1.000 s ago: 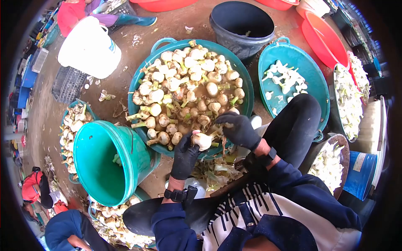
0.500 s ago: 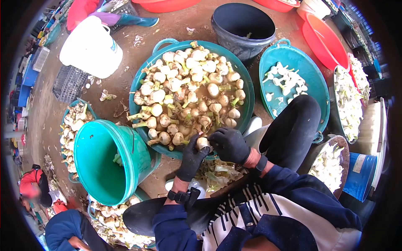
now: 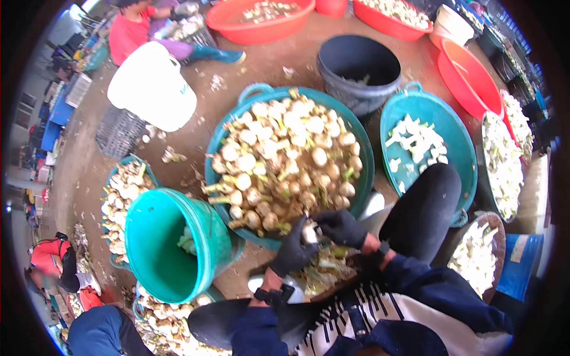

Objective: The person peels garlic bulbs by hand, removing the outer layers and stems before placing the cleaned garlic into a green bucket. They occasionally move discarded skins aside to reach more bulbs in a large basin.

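- Black-gloved L hand (image 3: 294, 248) clasps white bulb (image 3: 309, 232) by near rim of teal tub (image 3: 367, 178).
- R hand (image 3: 343, 228) right beside it; grip blurred, can't tell.
- Step: bulb worked two-handed, prob.; next calls for steady L hold.

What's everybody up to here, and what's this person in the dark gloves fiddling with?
The gloved left hand grips a pale, garlic-like bulb, with the right hand close against it. Ahead is a teal tub full of stemmed bulbs in murky water. Leafy scraps lie below the hands. Other people sit nearby; their exact work is unclear.
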The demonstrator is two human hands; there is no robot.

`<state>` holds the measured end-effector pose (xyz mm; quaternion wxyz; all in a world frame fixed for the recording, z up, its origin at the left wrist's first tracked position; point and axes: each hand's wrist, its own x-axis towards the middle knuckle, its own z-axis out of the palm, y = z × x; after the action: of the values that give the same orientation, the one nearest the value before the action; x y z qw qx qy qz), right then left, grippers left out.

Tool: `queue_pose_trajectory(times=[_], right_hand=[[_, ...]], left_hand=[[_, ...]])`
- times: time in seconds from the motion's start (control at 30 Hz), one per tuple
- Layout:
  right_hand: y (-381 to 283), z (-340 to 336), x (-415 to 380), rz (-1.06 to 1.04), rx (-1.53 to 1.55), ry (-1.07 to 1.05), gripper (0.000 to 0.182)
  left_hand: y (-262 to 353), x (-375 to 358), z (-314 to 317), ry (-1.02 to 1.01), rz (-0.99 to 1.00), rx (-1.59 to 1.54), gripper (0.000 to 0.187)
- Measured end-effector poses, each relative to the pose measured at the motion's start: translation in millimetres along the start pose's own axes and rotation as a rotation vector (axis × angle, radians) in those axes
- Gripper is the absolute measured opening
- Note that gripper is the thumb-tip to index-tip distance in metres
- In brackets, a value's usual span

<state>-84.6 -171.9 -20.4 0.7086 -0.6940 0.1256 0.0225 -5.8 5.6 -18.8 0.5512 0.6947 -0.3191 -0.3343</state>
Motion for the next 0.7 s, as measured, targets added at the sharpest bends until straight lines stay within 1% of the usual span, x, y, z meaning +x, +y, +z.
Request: queue_pose_trajectory(times=[0.03, 0.07, 0.1, 0.13, 0.17, 0.23, 0.33, 0.47, 0.57, 0.67, 0.7], right_hand=[[-8, 2, -1, 0.033, -0.101, 0.052, 0.02], [-13, 7, -2, -0.108, -0.304, 0.161, 0.014], [-17, 8, -1, -0.168, -0.433, 0.213, 0.011], [-14, 11, -2, -0.205, -0.506, 0.28, 0.01], [-11, 14, -3, -0.157, -0.545, 0.28, 0.012], [2, 13, -2, -0.141, -0.688, 0.221, 0.014], [10, 13, -1, -0.104, -0.721, 0.223, 0.017], [12, 3, 1, 0.085, -0.409, 0.168, 0.026], [42, 0, 5, 0.136, -0.418, 0.172, 0.025], [73, 0, 4, 0.126, -0.579, 0.128, 0.026], [72, 1, 3, 0.067, -0.509, 0.1, 0.027]], left_hand=[[2, 0, 4, 0.043, 0.006, 0.002, 0.074], [-2, 0, 9, 0.076, -0.095, -0.095, 0.072], [7, 3, 11, 0.174, -0.127, 0.124, 0.06], [23, 8, 9, 0.176, -0.274, 0.109, 0.049], [18, 10, 9, 0.165, -0.27, 0.148, 0.046], [1, 4, 11, 0.136, -0.279, 0.22, 0.041], [-4, 2, 9, 0.089, -0.231, 0.241, 0.038], [16, 3, 12, 0.046, -0.031, 0.162, 0.038], [22, 0, 12, 0.048, -0.01, 0.142, 0.041], [28, -2, 15, -0.001, 0.083, 0.125, 0.05], [26, -3, 14, 0.023, 0.114, 0.139, 0.053]])
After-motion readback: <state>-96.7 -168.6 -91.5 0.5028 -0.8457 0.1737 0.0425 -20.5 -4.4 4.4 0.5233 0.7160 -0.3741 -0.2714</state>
